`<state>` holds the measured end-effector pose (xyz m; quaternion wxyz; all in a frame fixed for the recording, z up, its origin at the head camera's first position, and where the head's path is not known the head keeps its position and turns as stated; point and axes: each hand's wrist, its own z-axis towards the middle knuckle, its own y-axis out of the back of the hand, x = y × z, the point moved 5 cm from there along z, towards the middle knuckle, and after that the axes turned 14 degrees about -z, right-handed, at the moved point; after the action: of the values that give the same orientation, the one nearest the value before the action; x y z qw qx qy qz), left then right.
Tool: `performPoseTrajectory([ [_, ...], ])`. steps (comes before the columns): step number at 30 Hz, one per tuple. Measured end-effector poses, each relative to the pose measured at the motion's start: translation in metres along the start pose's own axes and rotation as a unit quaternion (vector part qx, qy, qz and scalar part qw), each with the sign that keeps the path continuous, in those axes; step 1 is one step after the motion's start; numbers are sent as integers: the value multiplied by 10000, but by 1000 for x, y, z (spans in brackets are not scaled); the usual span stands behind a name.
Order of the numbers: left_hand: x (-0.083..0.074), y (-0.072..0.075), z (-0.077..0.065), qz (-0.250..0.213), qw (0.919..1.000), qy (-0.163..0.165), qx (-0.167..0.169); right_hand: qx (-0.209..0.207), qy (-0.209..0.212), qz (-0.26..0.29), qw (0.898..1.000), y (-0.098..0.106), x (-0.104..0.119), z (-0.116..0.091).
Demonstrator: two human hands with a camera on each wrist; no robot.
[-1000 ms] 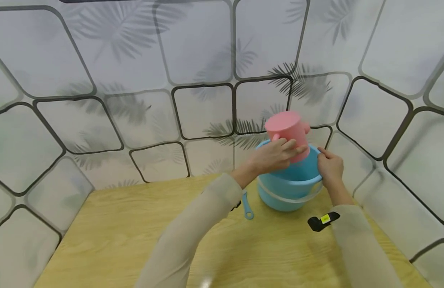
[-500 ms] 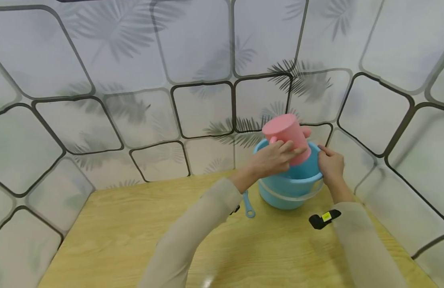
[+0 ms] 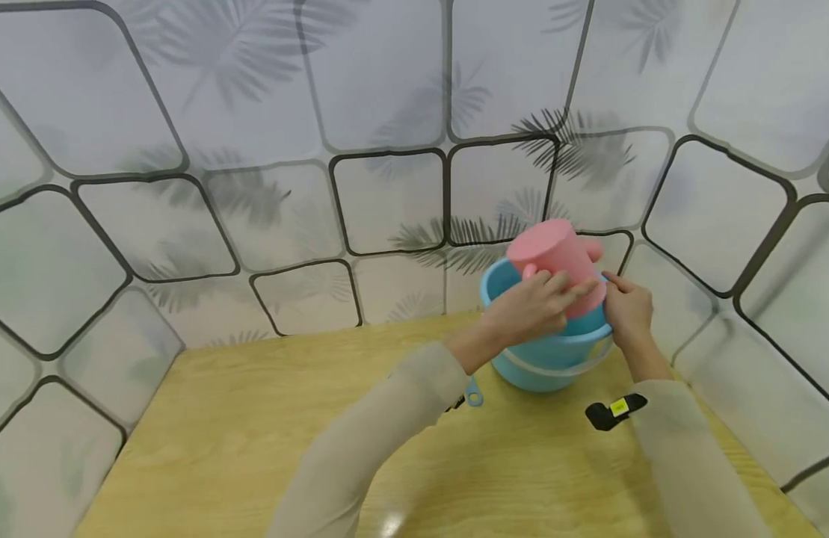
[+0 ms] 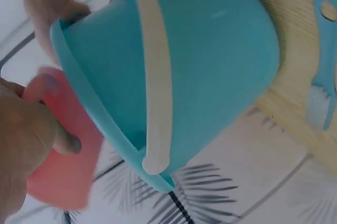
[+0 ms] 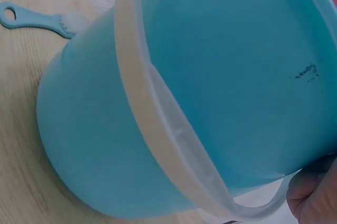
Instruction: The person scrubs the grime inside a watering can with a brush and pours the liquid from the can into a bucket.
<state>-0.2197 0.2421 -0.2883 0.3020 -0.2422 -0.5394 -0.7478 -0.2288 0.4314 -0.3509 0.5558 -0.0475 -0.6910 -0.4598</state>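
Observation:
My left hand [image 3: 535, 308] grips a pink cup [image 3: 552, 250] by its side handle, fingers spread along its wall. The cup is tipped with its base up and its mouth down over the blue bucket [image 3: 531, 373]. A rounded pink knob sticks out on the cup's far side. At the bucket's right rim, my right hand [image 3: 628, 310] pinches the edge, thumb on top. In the left wrist view, the cup [image 4: 79, 166] overlaps the bucket's rim. The right wrist view shows dark specks on the bucket's inner wall.
A white bail handle [image 4: 159, 77] hangs down the bucket's near side. Left of the bucket, a blue brush [image 5: 45, 21] with white bristles lies on the wooden table [image 3: 253, 433]. Patterned wall covering [image 3: 387, 209] rises behind and along both sides.
The pink cup has tilted further and shifted slightly right and down over the bucket with my left hand. My right hand keeps its hold on the rim.

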Motion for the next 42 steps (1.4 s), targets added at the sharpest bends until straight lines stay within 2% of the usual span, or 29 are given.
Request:
performPoseTrajectory([
  [1, 1, 0, -1, -17, 10000, 37, -26, 17, -8, -12, 10000, 0, 0, 0],
  [5, 9, 0, -7, 74, 9986, 519, -9, 88, 6, -48, 9999, -1, 0, -2],
  [8, 10, 2, -10, -184, 9958, 879, -199, 75, -65, -51, 9999, 0, -2, -3],
  [10, 10, 4, -12, -375, 9914, 1218, -289, 76, -122, -11, 9999, 0, -3, -3],
  [13, 12, 2, -20, -607, 9808, 1784, -503, 101, -108, 127, 9998, -2, -3, -2],
  [16, 15, -3, -32, -627, 9720, 2145, -724, 140, -83, 199, 9997, -4, -4, -3],
  [21, 20, -10, -49, -995, 9644, 2263, -945, 55, -41, 49, 10000, -3, -6, -3],
  [25, 25, -12, -60, -1294, 9565, 2287, -1270, 33, 5, -33, 10000, -1, -5, 0],
  [30, 33, -12, -74, -1168, 9500, 2303, -1756, 38, 44, -36, 10000, 0, -1, 3],
  [33, 36, -12, -81, -1012, 9494, 2250, -1944, 62, 0, 14, 10000, 1, 1, 3],
  [35, 37, -11, -85, -1039, 9523, 2123, -1933, 66, -49, 40, 10000, 1, 1, 2],
  [38, 37, -13, -90, -1262, 9583, 1894, -1730, 59, -117, 71, 9999, 2, 0, 2],
  [40, 38, -13, -95, -1437, 9565, 1913, -1668, 52, -149, 89, 9998, 1, -1, 2],
  [42, 40, -14, -100, -1539, 9512, 2089, -1674, 52, -167, 95, 9998, 0, -2, 2],
])
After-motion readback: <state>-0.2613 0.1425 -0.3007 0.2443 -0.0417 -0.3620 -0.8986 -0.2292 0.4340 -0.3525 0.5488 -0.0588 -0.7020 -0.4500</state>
